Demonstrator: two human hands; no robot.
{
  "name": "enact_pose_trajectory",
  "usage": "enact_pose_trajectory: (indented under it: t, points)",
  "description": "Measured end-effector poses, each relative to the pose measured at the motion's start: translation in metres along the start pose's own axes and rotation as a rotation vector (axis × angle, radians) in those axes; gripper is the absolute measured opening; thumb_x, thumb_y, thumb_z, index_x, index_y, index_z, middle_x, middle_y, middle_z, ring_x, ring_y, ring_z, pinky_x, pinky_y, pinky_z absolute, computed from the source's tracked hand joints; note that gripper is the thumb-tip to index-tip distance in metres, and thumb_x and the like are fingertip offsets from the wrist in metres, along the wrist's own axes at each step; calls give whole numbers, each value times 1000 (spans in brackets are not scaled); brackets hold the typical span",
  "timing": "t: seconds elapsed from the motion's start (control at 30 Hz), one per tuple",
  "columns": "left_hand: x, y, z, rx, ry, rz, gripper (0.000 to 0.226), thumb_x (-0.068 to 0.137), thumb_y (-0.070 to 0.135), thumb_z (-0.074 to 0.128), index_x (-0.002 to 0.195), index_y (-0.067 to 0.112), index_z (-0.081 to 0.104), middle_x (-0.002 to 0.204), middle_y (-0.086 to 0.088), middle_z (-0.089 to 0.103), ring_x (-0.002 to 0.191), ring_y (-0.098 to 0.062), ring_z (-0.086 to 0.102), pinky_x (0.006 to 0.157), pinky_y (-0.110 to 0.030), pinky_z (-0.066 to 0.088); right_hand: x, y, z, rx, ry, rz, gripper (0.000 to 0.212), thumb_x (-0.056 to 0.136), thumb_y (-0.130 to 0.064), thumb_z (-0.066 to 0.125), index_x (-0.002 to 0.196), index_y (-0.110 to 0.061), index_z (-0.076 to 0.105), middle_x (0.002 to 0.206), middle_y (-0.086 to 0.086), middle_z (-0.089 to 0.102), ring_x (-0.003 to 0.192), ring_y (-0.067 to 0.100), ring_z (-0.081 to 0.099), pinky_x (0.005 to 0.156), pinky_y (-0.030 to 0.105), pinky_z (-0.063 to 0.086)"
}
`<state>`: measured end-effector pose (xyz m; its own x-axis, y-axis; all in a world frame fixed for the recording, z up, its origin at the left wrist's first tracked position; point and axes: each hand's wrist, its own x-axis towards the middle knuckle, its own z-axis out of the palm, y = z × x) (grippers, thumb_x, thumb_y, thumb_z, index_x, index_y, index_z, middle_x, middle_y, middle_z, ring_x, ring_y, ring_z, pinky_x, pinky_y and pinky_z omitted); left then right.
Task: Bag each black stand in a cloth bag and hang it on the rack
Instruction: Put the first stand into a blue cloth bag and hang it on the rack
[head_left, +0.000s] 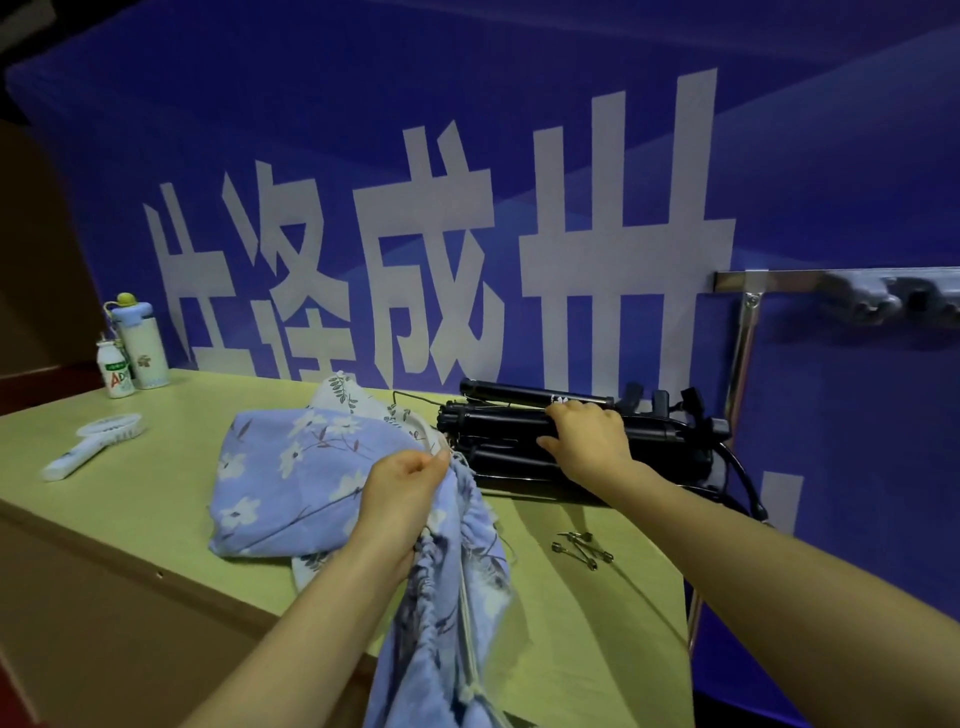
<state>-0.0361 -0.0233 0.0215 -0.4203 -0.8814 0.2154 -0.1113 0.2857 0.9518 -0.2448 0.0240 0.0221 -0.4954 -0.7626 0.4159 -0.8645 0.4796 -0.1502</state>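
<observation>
A pile of folded black stands (498, 431) lies at the back of the green table (597, 613). My right hand (584, 439) rests on top of the pile, fingers wrapped over one stand. My left hand (402, 493) pinches the gathered drawstring mouth of a blue floral cloth bag (452, 597), which hangs down over the table's front edge. More blue and white floral bags (291, 478) lie heaped to the left of the stands. A metal rack (743, 343) stands at the table's right end, its top bar running off right.
Several metal hooks or pins (582, 548) lie on the table in front of the stands. At the far left stand a white flask (143, 343) and a small bottle (114, 371). A white hand fan (93, 441) lies nearby. A blue banner fills the back.
</observation>
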Motion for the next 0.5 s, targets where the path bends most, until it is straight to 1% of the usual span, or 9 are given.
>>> enact_pose_trajectory:
  t: [0.1, 0.17, 0.3, 0.37, 0.43, 0.5]
  points:
    - [3, -3, 0, 2, -4, -12, 48, 94, 24, 55, 53, 16, 29, 40, 7, 20, 48, -16, 21, 56, -28, 23, 9, 5, 6, -60, 1, 0, 45, 91, -39, 55, 128, -15, 51, 129, 7, 54, 121, 27, 48, 103, 42, 36]
    - [5, -4, -1, -2, -2, -22, 48, 94, 24, 54, 53, 17, 29, 36, 8, 19, 47, -16, 20, 54, -27, 23, 14, 6, 7, -94, -17, -4, 49, 88, -39, 59, 130, -15, 50, 131, 8, 52, 123, 28, 46, 105, 42, 35]
    - [10, -7, -2, -11, 14, -38, 45, 94, 23, 55, 56, 15, 31, 43, 5, 21, 47, -16, 22, 54, -27, 23, 21, 8, 10, -124, -85, -14, 55, 87, -38, 62, 133, -15, 45, 131, 9, 53, 123, 30, 49, 104, 44, 37]
    - [11, -10, -2, -7, 15, -42, 46, 94, 23, 54, 56, 16, 30, 40, 7, 20, 47, -16, 21, 54, -28, 22, 22, 11, 11, -161, -122, -40, 52, 88, -35, 61, 133, -16, 44, 129, 10, 55, 121, 31, 50, 102, 45, 37]
    - [11, -11, -2, -10, 14, -50, 45, 94, 23, 54, 56, 16, 30, 36, 7, 19, 46, -16, 20, 55, -28, 22, 22, 14, 11, -191, -115, -76, 50, 89, -34, 60, 133, -16, 44, 128, 11, 55, 120, 32, 49, 102, 45, 37]
    - [11, -11, -2, -16, 13, -55, 41, 94, 23, 54, 59, 13, 34, 40, 7, 21, 48, -16, 21, 55, -28, 23, 20, 17, 11, -212, -82, -113, 50, 90, -34, 58, 135, -17, 42, 128, 12, 54, 120, 32, 49, 103, 44, 36]
